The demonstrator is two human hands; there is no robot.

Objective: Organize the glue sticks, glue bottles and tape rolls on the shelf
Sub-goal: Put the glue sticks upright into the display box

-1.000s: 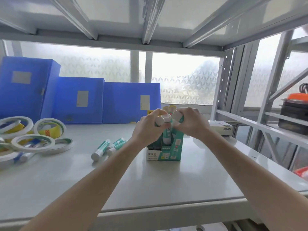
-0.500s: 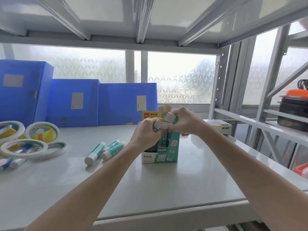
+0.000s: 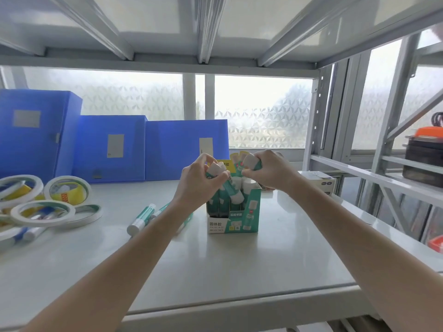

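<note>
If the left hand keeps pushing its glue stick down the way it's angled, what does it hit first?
Most likely the white caps of the glue sticks already standing in the green display box. The left hand holds its stick tilted toward them, though depth is hard to judge.

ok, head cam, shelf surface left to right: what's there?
Tape rolls → loose glue sticks → left hand gripping a glue stick → green glue stick box → right hand gripping another stick → small white box. Blue file boxes stand behind, along the back left.
</note>
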